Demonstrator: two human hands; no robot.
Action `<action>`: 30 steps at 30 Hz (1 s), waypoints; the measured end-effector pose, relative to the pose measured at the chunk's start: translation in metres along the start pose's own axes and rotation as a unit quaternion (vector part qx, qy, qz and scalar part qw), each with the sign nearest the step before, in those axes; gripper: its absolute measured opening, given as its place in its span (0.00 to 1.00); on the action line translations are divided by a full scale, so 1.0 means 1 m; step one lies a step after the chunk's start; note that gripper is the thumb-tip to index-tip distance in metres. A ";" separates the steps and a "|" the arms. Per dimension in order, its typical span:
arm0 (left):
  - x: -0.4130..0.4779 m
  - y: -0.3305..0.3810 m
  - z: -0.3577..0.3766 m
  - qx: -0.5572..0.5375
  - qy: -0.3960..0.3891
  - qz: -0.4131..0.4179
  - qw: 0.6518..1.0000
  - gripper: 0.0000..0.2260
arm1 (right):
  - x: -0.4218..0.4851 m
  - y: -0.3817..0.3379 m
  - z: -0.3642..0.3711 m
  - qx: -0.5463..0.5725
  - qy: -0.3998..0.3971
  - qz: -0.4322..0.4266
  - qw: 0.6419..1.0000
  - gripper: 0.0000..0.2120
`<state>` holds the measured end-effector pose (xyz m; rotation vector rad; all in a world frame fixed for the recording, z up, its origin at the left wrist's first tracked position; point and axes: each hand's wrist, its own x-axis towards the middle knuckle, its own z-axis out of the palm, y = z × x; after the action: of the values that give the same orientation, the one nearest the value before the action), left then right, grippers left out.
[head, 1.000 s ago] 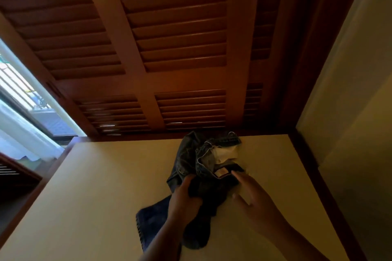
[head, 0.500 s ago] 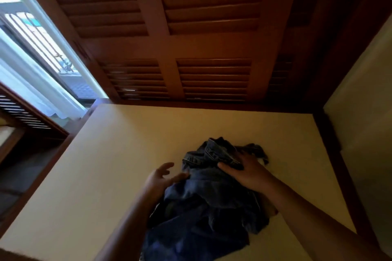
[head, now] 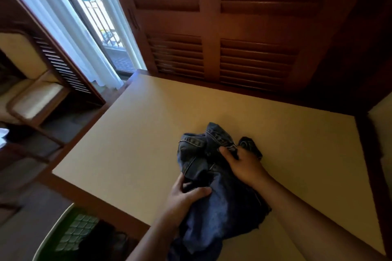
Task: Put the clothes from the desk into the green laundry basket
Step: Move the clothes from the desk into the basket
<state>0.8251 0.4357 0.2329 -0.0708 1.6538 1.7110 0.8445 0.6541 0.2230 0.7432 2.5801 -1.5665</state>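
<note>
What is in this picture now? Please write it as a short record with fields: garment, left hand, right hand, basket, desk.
garment: dark blue jeans, bunched up on the desk, lower part hanging over the near edge
left hand: left hand grips the near left side of the jeans
right hand: right hand grips the waistband area at the far side
basket: green laundry basket on the floor, lower left of the desk; contents too dark to tell
desk: cream desk with a dark wooden edge
</note>
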 end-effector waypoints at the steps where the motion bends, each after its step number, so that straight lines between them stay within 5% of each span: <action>1: -0.007 0.002 -0.009 -0.010 0.012 0.011 1.000 0.31 | -0.003 -0.010 0.009 0.013 -0.002 -0.015 1.000 0.28; 5: -0.039 0.007 -0.056 -0.029 0.062 0.064 0.996 0.29 | -0.008 -0.048 0.055 0.058 -0.015 -0.071 0.996 0.32; 20: -0.213 -0.035 -0.246 -0.003 0.368 0.170 0.914 0.35 | -0.102 -0.221 0.285 0.078 -0.227 -0.262 0.935 0.04; 25: -0.226 -0.075 -0.296 0.033 0.367 0.095 0.925 0.39 | -0.115 -0.215 0.350 0.021 -0.275 -0.285 0.918 0.10; 30: -0.217 -0.107 -0.331 0.131 0.282 -0.086 0.947 0.35 | -0.127 -0.187 0.385 -0.111 -0.314 -0.241 0.912 0.19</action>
<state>0.8924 0.0327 0.1999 -0.6087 2.2006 1.3957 0.7970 0.2104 0.2230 -0.4011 2.4422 -1.2605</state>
